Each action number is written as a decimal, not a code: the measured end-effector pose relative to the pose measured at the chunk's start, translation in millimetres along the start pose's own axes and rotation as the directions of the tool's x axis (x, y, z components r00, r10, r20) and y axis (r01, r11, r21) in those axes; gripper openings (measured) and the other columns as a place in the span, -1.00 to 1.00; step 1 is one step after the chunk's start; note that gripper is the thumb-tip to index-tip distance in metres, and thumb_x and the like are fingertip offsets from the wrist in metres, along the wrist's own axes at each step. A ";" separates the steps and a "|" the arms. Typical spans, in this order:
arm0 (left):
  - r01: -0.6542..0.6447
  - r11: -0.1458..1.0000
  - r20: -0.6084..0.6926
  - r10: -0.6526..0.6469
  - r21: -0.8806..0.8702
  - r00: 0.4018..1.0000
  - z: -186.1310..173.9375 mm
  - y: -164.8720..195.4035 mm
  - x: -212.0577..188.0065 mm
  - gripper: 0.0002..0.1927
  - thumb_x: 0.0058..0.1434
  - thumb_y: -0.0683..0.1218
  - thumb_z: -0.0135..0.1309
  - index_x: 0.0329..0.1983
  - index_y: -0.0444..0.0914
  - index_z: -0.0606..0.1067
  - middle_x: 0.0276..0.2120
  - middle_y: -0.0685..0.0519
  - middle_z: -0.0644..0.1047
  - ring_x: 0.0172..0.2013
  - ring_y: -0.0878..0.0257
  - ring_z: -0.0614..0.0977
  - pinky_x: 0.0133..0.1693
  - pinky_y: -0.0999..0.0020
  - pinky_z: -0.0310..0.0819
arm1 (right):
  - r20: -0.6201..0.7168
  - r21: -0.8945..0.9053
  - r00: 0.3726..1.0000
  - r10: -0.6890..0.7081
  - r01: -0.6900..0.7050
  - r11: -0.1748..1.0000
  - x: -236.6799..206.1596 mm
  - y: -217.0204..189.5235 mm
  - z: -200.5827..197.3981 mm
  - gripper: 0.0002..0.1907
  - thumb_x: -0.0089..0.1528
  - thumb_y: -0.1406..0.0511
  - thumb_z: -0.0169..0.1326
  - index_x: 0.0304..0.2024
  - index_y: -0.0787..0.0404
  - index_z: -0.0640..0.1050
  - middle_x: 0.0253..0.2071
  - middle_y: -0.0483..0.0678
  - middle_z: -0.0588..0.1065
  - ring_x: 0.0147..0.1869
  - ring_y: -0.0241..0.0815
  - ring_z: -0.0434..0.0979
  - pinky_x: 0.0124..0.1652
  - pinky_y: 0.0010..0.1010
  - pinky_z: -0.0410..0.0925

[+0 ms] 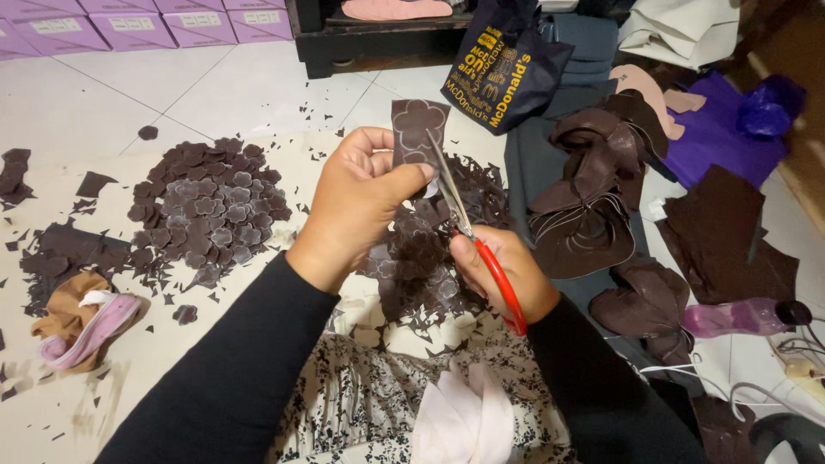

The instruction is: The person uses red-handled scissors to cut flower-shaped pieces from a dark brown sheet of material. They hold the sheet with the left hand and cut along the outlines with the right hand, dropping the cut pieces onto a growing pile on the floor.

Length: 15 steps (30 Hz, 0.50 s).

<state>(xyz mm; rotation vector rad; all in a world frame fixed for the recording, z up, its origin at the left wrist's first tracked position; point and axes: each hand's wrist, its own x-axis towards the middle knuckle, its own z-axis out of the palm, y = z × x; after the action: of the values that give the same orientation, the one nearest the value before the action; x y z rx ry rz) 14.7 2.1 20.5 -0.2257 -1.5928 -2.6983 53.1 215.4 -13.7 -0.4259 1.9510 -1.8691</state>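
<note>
- The left hand [361, 198] sits at the centre of the frame and pinches a dark brown fabric piece [416, 129] between thumb and fingers; the piece stands upright above the hand, its long axis running towards the top of the frame.
- The piece bears a flower outline, and its lower edge is hidden behind the thumb.
- The right hand [503, 275], lower and to the right, is closed around the red handles of the scissors [468, 232].
- The blades slant up and to the left from that hand and meet the right edge of the fabric piece just beside the left thumb; they look nearly closed, though the gap is too fine to judge.
- The left hand is the nearer of the two to the piece; the right hand reaches it only through the blades.
- The fabric looks thin, matte and limp.
- At left of centre lies a pile of cut flowers [206, 215], small, lobed and dull brown.
- Jagged offcuts [430, 266] lie heaped under both hands.
- At right, curled brown fabric strips [593, 189] lie folded over each other.
- Upper centre holds a dark blue cloth bag [503, 64].
- A white tiled floor [129, 86] fills the upper left.
</note>
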 end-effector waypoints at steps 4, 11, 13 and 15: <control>0.013 0.998 0.023 -0.014 0.066 1.000 -7.8 1.2 1.8 -0.73 0.21 -0.35 0.15 -0.08 -0.39 0.36 -0.28 -0.03 0.62 -0.33 0.36 0.64 -0.24 0.50 0.57 | 0.008 -0.131 1.000 -0.020 0.021 0.991 0.2 -1.5 -2.9 -0.59 0.41 0.05 -0.03 -0.41 0.16 0.40 -0.58 -0.32 0.21 -0.52 -0.49 0.10 -0.52 -0.54 0.05; -0.025 0.999 0.051 0.023 0.038 0.998 -7.5 -2.0 4.0 -0.77 0.25 -0.32 0.15 -0.07 -0.41 0.40 -0.25 -0.02 0.64 -0.29 0.38 0.65 -0.19 0.52 0.58 | -0.034 -0.088 0.999 0.038 -0.041 0.995 0.6 -0.7 -0.6 -0.61 0.40 0.07 -0.04 -0.41 0.17 0.38 -0.59 -0.31 0.19 -0.54 -0.48 0.08 -0.54 -0.53 0.04; -0.012 0.995 0.058 0.006 0.103 0.998 -8.8 1.9 3.2 -0.75 0.24 -0.30 0.16 -0.06 -0.40 0.40 -0.26 -0.01 0.64 -0.30 0.39 0.65 -0.21 0.54 0.57 | 0.004 -0.097 1.000 0.019 -0.018 0.995 0.5 -1.6 -1.0 -0.62 0.41 0.06 -0.07 -0.37 0.17 0.39 -0.59 -0.31 0.21 -0.54 -0.48 0.11 -0.53 -0.54 0.07; 0.002 0.980 0.069 -0.016 0.198 0.998 -11.0 6.9 3.0 -0.73 0.22 -0.29 0.17 -0.05 -0.39 0.39 -0.29 -0.01 0.64 -0.33 0.40 0.64 -0.27 0.56 0.54 | 0.067 -0.149 0.998 -0.019 0.029 0.988 0.4 -3.0 -3.5 -0.62 0.41 0.04 -0.10 -0.33 0.15 0.41 -0.57 -0.30 0.25 -0.53 -0.49 0.19 -0.52 -0.55 0.15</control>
<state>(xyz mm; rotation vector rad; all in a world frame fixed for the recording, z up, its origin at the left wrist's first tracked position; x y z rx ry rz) 10.8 -10.6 21.7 -0.3141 -1.8704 -2.5409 50.8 218.1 -10.6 -0.5507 2.0580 -1.7069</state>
